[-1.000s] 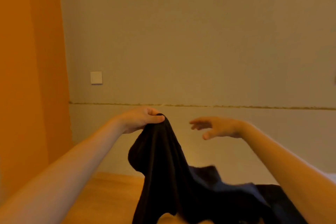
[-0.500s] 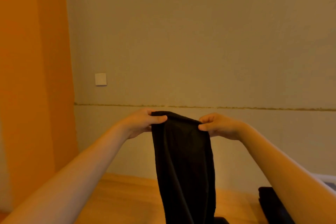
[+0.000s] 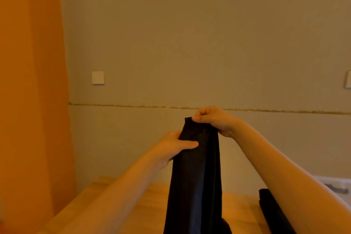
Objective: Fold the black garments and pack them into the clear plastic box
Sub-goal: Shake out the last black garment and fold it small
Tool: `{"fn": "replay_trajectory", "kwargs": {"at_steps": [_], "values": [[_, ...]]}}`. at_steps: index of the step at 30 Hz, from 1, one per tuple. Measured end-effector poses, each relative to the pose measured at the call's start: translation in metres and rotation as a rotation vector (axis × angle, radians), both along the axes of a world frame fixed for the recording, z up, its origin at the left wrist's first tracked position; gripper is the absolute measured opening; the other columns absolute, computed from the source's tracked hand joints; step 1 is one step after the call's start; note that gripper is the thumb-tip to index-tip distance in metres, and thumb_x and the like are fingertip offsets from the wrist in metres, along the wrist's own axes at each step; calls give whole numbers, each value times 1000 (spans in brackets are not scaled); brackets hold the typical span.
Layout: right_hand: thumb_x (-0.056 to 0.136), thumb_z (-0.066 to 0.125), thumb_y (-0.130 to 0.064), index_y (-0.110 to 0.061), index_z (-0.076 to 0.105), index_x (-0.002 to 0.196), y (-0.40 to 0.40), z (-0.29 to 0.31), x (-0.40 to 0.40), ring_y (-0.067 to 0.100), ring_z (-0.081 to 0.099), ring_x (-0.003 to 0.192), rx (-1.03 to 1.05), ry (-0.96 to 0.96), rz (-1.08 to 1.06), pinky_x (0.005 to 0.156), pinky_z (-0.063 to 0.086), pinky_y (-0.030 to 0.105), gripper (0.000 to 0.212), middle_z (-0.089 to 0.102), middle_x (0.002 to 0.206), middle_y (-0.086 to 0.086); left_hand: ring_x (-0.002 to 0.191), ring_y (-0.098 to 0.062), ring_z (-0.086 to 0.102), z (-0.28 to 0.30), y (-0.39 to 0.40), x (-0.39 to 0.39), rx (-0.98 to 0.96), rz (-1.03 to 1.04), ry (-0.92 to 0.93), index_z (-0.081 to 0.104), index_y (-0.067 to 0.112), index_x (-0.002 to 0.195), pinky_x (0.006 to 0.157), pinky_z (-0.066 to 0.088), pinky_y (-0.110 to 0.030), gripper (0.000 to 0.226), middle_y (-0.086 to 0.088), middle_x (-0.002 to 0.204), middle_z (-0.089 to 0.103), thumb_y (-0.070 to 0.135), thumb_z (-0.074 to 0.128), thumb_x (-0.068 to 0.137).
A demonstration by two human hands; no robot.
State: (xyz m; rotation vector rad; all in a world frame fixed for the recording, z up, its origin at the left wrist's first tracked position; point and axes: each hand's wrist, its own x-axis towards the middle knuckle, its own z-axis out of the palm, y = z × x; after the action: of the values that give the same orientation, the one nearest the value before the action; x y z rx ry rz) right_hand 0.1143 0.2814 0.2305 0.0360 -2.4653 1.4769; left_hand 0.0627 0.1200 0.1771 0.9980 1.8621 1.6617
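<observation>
A pale, translucent box (image 3: pixel 334 182) shows only as a sliver at the far right, behind the right forearm; it looks like a clear plastic container, though too little is visible to tell what lies in it. Just in front of it, on the wooden table (image 3: pixel 117 209), sits a dark folded pile (image 3: pixel 269 209), partly covered by the arm.

No writing or label can be read anywhere; the two pale wall plates (image 3: pixel 98 77) are blank.

The black garment (image 3: pixel 195 176) hangs in a long narrow drape above the table, its lower end running out of the bottom of the view. The right hand (image 3: pixel 212 119) pinches its top edge between thumb and curled fingers. The left hand (image 3: pixel 174 146) grasps the cloth lower down on its left side, thumb laid across the front.

The table's left edge runs diagonally toward the near left, next to an orange wall panel (image 3: pixel 28 100). Its far edge stops just short of the beige wall.
</observation>
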Motion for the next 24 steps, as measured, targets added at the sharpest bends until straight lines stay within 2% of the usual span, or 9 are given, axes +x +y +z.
{"fn": "replay_trajectory", "kwargs": {"at_steps": [4,6,8,11,14,16,19,21,24], "values": [[93,53,-19,-12,58,73,17,3,2,12,58,70,-154,123,-95,64,47,21,22,59,74,1,96,-19,66,-32,-5,-10,14,-2,-149,70,11,97,94,47,-35,21,-4,99,71,26,57,92],[95,50,-22,-14,56,73,26,5,0,13,55,69,-144,183,-180,63,45,23,24,57,73,2,93,-21,64,-46,-8,-14,104,-53,-219,67,6,100,91,47,-37,24,-9,96,67,25,54,92],[97,47,-26,-15,55,76,37,8,-3,17,55,75,-140,239,-296,70,46,31,26,57,77,3,87,-20,63,-59,-13,-17,115,-136,-176,62,3,108,81,49,-31,31,-11,96,64,27,62,88],[98,44,-28,-13,55,79,57,20,2,22,56,83,-163,295,-421,79,47,39,27,58,83,7,82,-17,66,-69,-27,-25,-1,-171,-46,65,2,108,67,50,-24,61,-11,96,67,45,77,67],[97,47,-20,-12,54,76,76,27,12,19,53,77,-118,274,-446,68,45,31,23,54,78,6,70,-12,66,-56,-51,-51,-58,-89,-35,70,9,86,61,48,-21,74,-4,78,69,61,87,35],[95,50,-15,-12,55,76,87,28,18,16,52,72,-132,268,-445,62,44,25,20,54,78,5,73,-12,67,-32,-70,-67,-221,-92,47,70,15,75,64,50,-19,54,0,75,69,56,85,43],[94,52,-11,-11,60,88,103,29,23,14,56,78,-183,286,-440,65,47,24,10,59,84,5,82,-14,66,3,-89,-96,-486,16,292,70,19,71,73,49,-23,19,3,77,69,35,68,83],[93,53,-8,-11,62,87,111,33,24,14,56,80,-146,263,-447,68,48,24,11,60,85,4,88,-17,65,27,-91,-115,-483,129,416,71,15,81,78,49,-27,20,-1,83,69,23,56,93],[92,54,-7,-12,60,79,118,42,20,14,56,77,-95,229,-477,68,48,24,16,59,82,4,74,-16,58,71,-87,-127,-422,318,589,65,7,81,66,42,-27,26,-5,77,61,20,48,97]]}}
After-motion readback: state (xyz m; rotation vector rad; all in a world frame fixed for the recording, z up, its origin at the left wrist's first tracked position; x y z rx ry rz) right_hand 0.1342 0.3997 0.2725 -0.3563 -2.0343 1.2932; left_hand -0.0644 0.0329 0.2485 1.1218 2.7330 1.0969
